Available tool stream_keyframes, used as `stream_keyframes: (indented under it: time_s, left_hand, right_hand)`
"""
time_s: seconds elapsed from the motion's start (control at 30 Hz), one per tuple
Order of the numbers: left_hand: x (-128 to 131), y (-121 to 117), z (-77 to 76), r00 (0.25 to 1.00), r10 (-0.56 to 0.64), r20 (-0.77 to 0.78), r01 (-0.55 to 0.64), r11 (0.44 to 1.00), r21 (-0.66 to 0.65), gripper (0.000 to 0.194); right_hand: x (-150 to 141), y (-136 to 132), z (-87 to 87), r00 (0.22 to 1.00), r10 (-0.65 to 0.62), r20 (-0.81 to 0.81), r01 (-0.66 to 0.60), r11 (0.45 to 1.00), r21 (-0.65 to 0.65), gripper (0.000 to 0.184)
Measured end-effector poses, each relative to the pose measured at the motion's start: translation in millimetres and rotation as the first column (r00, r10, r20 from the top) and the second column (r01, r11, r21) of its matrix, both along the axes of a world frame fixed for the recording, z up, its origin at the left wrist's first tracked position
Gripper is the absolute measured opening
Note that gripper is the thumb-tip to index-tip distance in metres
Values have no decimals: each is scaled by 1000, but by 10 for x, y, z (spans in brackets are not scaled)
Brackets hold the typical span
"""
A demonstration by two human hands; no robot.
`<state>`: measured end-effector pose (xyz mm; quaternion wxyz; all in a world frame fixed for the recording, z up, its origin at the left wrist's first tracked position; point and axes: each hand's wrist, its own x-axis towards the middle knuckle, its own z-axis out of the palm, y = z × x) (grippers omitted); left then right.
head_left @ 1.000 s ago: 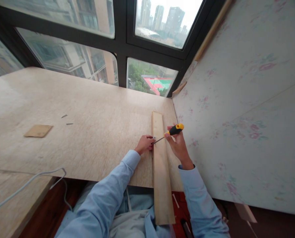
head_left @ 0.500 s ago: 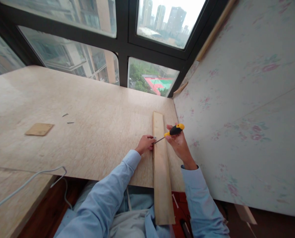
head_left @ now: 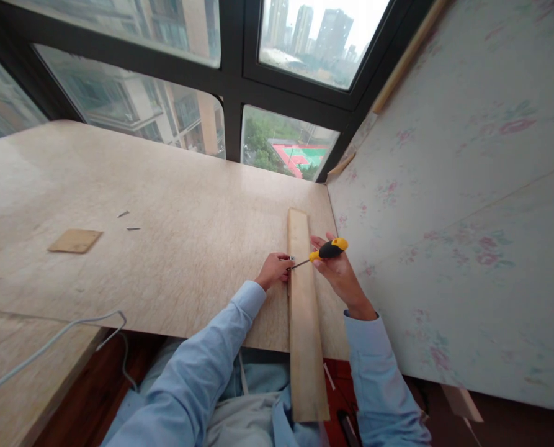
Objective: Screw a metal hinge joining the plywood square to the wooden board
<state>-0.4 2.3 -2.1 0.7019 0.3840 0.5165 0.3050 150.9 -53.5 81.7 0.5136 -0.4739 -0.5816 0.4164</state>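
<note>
A long pale wooden board lies across the sill, its near end jutting over the front edge towards my lap. My left hand is closed at the board's left edge, fingertips pinching a small shiny metal piece too small to name. From the right, my right hand holds a screwdriver with a yellow and black handle, the thumb below it and some fingers stretched behind. The screwdriver's shaft slants down leftward over the board, its tip beside my left fingertips. Whether the tip touches the metal piece is hidden.
On the marble-look sill, a small square wooden piece and two thin slivers lie to the left. A white cable loops at the lower left. Dark-framed windows stand ahead, and a floral wall closes the right side.
My right hand has shifted very slightly, and the screwdriver handle has dipped a little. The left hand and the board stay in place; the view has moved slightly.
</note>
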Motion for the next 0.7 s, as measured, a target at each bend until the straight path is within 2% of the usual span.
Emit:
stream_keyframes:
  time_s: [0.07,0.1,0.17,0.23,0.27,0.33,0.43,0.53,0.6,0.67,0.7]
  left_hand:
    - [0,5,-9,1000,-4,-3,4,1000,1,31]
    - [1,6,-11,1000,-5,0,5,1000,1,32]
    - [2,3,-11,1000,-5,4,5,1000,0,32]
    - [3,-3,-9,1000,1,6,-1,1000,3,31]
    - [3,-7,-7,1000,2,9,-2,1000,7,31]
    - [2,-13,-4,1000,-1,20,1,1000,19,30]
    - [-1,-11,-2,1000,-3,20,3,1000,19,31]
    - [-3,1,-2,1000,2,-1,-2,1000,6,35]
    - [0,8,-8,1000,-1,-6,1,1000,4,35]
    - [5,12,-19,1000,-1,-2,1,1000,11,31]
    - [8,12,-27,1000,1,3,-1,1000,13,30]
  right_hand:
    - [15,-15,23,999,26,-18,-27,999,-33,60]
    - [17,-11,33,1000,-8,11,8,999,-40,55]
    - [9,22,37,976,-168,140,171,985,-9,46]
    - [-16,72,21,893,-356,275,347,934,81,45]
    - [-33,94,9,860,-407,308,388,913,122,46]
    - [-65,118,-9,881,-375,287,346,927,147,46]
    - [-84,80,-12,988,-119,94,111,990,85,45]
    - [-51,4,-8,997,44,-65,-43,999,15,51]
    - [-21,-21,-20,998,17,-60,-19,999,-27,50]
    - [-7,-9,-40,989,-141,55,142,989,-31,48]
    - [-9,9,-50,959,-249,139,252,968,-8,47]
